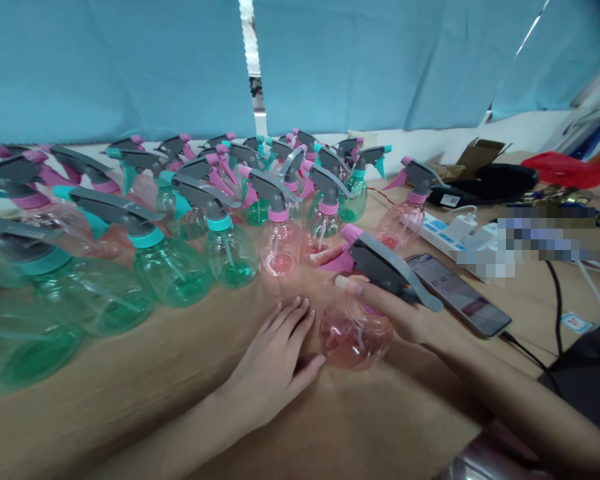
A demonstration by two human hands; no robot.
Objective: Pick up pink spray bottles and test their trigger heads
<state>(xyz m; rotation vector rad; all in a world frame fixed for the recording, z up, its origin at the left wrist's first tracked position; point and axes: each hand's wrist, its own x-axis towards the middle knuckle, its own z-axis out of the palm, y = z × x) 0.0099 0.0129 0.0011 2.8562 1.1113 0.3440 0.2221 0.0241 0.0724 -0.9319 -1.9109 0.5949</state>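
Observation:
Palm down on the wooden table, my left hand has its fingers stretched out and holds nothing. Just right of it stands a clear pink spray bottle with a grey and pink trigger head. My right hand is wrapped around this bottle's neck, under the trigger head; part of the hand is hidden behind it. Beyond my hands stand more spray bottles, among them a pink one, a green one with a turquoise collar and another pink one at the right.
Several green and pink spray bottles crowd the left and back of the table, before a blue curtain. To the right lie a phone on a cable, a white power strip, a black case and a red plastic bag.

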